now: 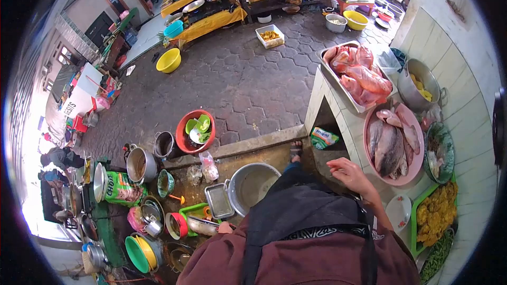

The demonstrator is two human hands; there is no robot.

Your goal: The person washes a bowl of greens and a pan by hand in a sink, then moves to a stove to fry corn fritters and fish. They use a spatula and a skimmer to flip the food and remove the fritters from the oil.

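1. Right hand (349, 173): hovering open, fingers loosely spread, grasping nothing, over the counter (346, 121) edge.
2. Pink tray (369, 121): lying just beside the right hand, at about 2 o'clock from it; carrying whole fish (390, 149) whose long axes are running roughly 12 to 6 o'clock, tilting slightly toward 1. The right hand is the nearer by far.
3. Left hand (226, 227): showing only partly at the sleeve end, low at 8 o'clock from the right hand; whether it is clenching or gripping anything cannot be told.
4. Steel tray (330, 68): sitting at 12 o'clock along the counter, holding red fish (362, 76).
5. Pot (409, 89): standing at 1 o'clock against the tiled wall.
6. Green tray (420, 206): lying at 4 o'clock, holding fried pieces (435, 211); a small plate (397, 212) is resting beside it.
7. Basin (252, 186): standing on the ground at 9 o'clock from the right hand, with pots and bowls crowding further out.
8. Room: an open paved yard is stretching toward 11 o'clock, with yellow-draped tables (211, 21) at the far side.
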